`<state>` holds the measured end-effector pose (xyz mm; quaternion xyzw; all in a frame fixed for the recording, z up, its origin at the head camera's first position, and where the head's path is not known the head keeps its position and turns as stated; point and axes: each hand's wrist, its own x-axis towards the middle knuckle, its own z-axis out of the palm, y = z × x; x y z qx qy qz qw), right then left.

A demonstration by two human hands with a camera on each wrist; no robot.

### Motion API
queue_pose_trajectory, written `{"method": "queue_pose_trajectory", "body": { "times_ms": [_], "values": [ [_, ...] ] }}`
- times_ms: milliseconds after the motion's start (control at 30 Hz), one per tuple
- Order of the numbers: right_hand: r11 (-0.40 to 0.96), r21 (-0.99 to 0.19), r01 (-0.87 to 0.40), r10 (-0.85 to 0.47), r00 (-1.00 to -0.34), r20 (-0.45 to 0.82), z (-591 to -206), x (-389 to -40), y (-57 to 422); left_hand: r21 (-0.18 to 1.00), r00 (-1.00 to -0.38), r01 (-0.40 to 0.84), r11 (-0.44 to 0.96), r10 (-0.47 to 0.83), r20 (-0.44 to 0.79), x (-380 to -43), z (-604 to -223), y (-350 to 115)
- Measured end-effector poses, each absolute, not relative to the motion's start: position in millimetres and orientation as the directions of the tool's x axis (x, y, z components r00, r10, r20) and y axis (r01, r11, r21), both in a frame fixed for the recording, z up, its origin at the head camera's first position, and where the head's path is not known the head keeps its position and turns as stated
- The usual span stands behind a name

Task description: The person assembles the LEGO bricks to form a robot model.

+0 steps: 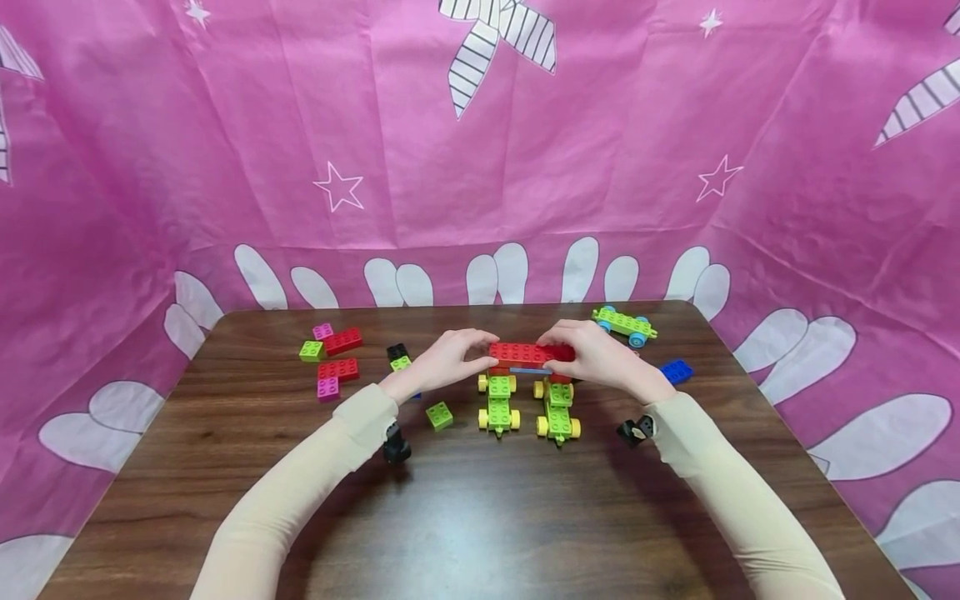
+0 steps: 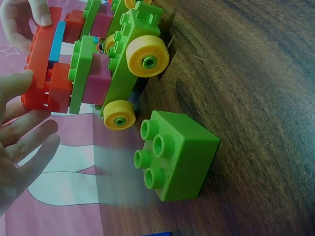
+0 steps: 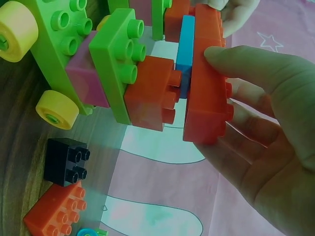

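Observation:
In the head view a long red brick [image 1: 519,353] spans two stacks on yellow-wheeled green bases, the left base [image 1: 498,412] and the right base [image 1: 558,422]. My left hand [image 1: 453,358] pinches the brick's left end between thumb and fingers. At its other end, my right hand [image 1: 588,350] grips it the same way. Under its middle lies a thin blue piece [image 3: 185,56]. The right wrist view shows each layer of the right stack: a pink brick [image 3: 87,73], a green plate [image 3: 115,66] and a red brick [image 3: 150,93], whose studs show below the long brick.
Near my left forearm lies a small green brick [image 1: 439,416]. Red, pink and green bricks, including a red brick [image 1: 338,369], are scattered at the left. A blue-wheeled green base [image 1: 624,323] stands at the back right, with a blue brick [image 1: 677,371] nearer.

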<state>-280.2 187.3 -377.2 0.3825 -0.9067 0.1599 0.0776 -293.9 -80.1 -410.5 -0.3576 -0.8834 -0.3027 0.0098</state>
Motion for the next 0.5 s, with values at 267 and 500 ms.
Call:
{"method": "queue_pose_trajectory", "body": {
  "times_ms": [267, 500],
  "values": [
    [0.661, -0.253, -0.707, -0.658, -0.707, 0.259, -377.7, -279.6, 188.2, 0.531, -0.747, 0.632, 0.565, 0.626, 0.224, -293.0, -410.1, -79.2],
    [0.658, -0.247, -0.711, -0.657, -0.703, 0.272, -379.6, -280.4, 188.8, 0.529, -0.750, 0.630, 0.568, 0.622, 0.225, -292.1, -410.3, -79.4]
  ]
}}
